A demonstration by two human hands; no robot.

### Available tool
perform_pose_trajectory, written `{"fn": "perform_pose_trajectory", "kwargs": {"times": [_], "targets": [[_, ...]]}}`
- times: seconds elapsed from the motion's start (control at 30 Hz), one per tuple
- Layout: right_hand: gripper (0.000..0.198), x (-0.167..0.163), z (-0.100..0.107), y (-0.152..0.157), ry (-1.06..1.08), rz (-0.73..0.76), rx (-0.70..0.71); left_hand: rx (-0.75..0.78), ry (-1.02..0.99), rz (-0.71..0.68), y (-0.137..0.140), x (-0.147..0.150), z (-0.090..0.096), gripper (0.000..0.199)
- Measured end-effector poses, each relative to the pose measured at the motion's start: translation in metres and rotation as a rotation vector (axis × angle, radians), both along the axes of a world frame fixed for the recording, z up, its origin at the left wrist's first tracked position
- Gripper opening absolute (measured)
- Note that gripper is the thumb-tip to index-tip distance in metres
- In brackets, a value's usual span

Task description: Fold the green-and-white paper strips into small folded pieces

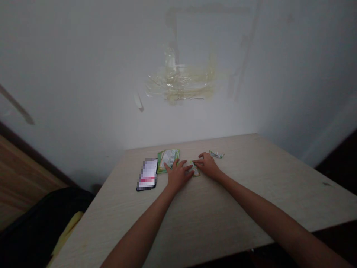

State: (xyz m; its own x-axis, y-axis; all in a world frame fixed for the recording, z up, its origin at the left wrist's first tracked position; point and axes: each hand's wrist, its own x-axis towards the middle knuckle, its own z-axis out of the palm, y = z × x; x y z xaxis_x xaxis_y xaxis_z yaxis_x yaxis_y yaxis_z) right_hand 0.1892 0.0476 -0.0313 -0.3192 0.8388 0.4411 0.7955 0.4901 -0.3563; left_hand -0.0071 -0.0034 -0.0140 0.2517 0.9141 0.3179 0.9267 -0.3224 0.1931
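Between my two hands a small flat green-and-white piece (196,172), perhaps a packet or card, lies on the table. My left hand (177,176) is palm down with its fingers spread, the fingertips at the left side of this piece. My right hand (209,166) has its thumb and forefinger drawn together at the piece's upper edge. Beyond the left hand lie green packets (169,156) with white printed panels, partly covered by its fingers. A crumpled green-and-white wrapper (216,154) rests just past my right hand.
A phone (147,175) with a lit, blurred screen lies left of the packets on the pale wooden table (223,223). Behind the table stands a white wall (111,74) with peeling clear tape (184,83). Dark and yellow cloth (65,234) is at the lower left.
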Motion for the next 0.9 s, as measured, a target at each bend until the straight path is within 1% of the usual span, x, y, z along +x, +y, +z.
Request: {"fn": "perform_pose_trajectory", "kwargs": {"times": [0.17,0.27,0.53,0.73,0.9], "targets": [[0.014,0.001,-0.005,0.002,0.113,0.087,0.1,0.026,0.004,0.017,-0.002,0.001,0.001,0.033],[0.012,0.001,-0.003,0.0,0.123,0.154,0.14,0.034,0.014,0.031,-0.002,0.002,0.001,0.033],[0.011,-0.003,0.01,-0.013,-0.003,0.26,0.205,0.019,0.042,0.061,-0.004,0.002,0.002,0.034],[0.013,0.001,0.012,-0.016,-0.065,0.315,0.232,0.031,0.044,0.081,-0.004,0.003,0.0,0.034],[0.013,0.004,0.013,-0.019,-0.079,0.328,0.248,0.017,0.048,0.085,-0.004,0.003,0.0,0.035]]}}
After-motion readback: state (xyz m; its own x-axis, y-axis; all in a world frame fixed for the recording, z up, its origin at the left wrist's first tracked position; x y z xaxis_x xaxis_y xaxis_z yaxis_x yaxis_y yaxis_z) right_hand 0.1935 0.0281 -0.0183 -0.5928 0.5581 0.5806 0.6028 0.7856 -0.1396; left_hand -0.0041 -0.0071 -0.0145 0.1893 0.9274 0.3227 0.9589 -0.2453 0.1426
